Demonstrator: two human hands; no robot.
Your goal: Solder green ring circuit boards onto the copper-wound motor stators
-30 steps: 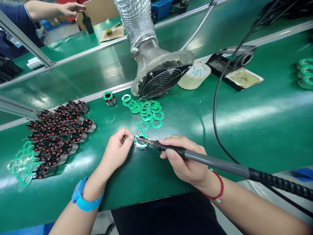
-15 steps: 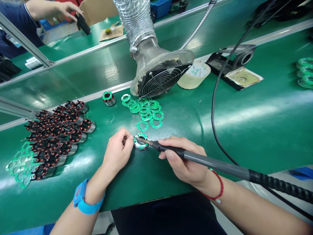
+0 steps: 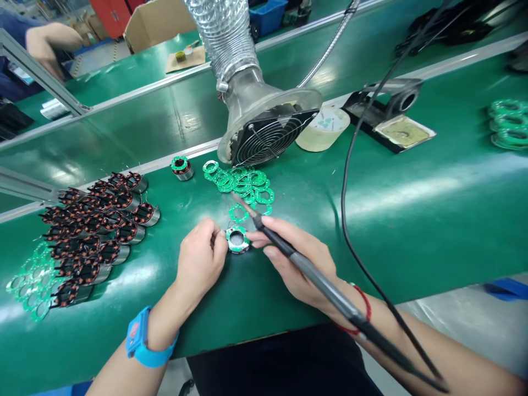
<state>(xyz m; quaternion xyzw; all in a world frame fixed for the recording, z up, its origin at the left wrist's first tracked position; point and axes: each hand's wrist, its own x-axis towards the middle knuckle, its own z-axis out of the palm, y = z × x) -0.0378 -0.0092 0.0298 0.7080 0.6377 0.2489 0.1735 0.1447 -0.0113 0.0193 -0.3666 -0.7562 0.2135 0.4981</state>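
Observation:
In my right hand point(image 3: 303, 256) is a soldering iron point(image 3: 295, 257), its tip raised over the loose green ring boards, off the workpiece. Fingertips of this hand reach the right side of a motor stator with a green ring circuit board point(image 3: 236, 231) on top. My left hand point(image 3: 203, 248) is closed in a pinch at the stator's left edge; what lies between its fingertips is hidden. Just beyond stands a heap of green ring boards point(image 3: 247, 179). One more stator topped with a board point(image 3: 182, 168) sits farther back.
Wound stators point(image 3: 99, 231) crowd the left, beside more ring boards point(image 3: 35, 278). A fume extractor hood point(image 3: 270, 129) hangs behind the heap. Near it are a tape roll point(image 3: 323, 129) and an iron stand point(image 3: 396, 118). The iron's black cable point(image 3: 346, 220) crosses the right side. A co-worker's arm point(image 3: 51, 47) shows upper left.
My right hand has lifted the iron's tip off the board, swinging it up and away, and its fingers have moved to the stator. The co-worker's hand has drawn back left.

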